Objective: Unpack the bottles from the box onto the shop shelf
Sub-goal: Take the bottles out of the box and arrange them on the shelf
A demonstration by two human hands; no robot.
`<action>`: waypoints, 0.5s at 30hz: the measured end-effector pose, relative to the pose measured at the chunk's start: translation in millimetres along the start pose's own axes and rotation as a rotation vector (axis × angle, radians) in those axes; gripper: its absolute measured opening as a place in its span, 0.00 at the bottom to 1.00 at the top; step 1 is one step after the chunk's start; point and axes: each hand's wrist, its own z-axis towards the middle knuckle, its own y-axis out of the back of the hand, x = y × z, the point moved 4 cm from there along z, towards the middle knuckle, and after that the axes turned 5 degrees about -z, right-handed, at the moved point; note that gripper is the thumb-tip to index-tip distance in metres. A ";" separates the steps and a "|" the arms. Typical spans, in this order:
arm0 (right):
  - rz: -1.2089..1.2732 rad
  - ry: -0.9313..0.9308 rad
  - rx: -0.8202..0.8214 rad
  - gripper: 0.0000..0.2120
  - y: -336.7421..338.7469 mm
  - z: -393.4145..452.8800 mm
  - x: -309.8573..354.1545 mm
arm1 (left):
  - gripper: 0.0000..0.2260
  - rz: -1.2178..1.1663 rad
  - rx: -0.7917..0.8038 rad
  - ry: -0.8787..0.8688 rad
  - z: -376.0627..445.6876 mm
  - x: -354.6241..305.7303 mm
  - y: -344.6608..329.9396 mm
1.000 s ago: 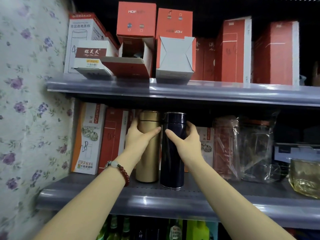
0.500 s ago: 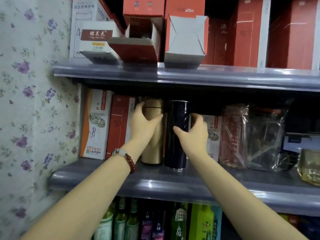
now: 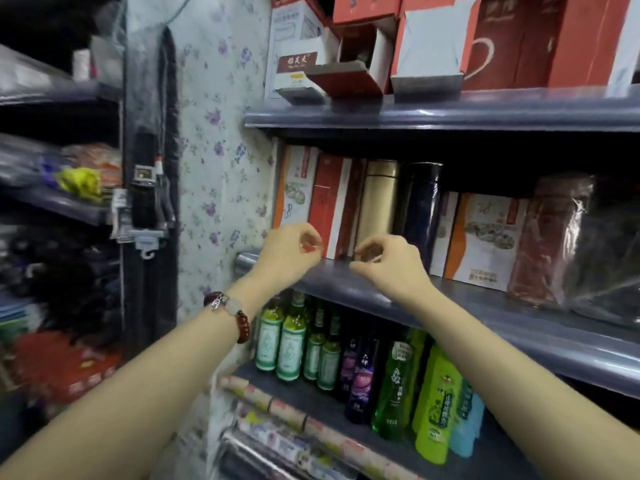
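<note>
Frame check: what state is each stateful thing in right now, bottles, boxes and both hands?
Gold bottle: upright on the middle shelf, capped, released.
Dark blue bottle: upright beside it, capped, released.
Red box: on its side, flap open.
White-ended box: flaps shut.
Left hand: loosely curled, empty.
Right hand: loosely curled, empty.

Hardly any legible txt. Handwritten blue "28" on the white/orange box at left of the mid shelf. Another "28" scrawled atop the white/orange box further right. Small white box on the top shelf has a dark red band w/ Chinese chars, too blurred to read. Lower-shelf bottle labels also unreadable.
</note>
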 end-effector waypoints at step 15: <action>0.134 0.299 0.579 0.07 -206.4 -115.1 185.2 | 0.05 0.442 0.040 0.376 -203.1 134.2 182.4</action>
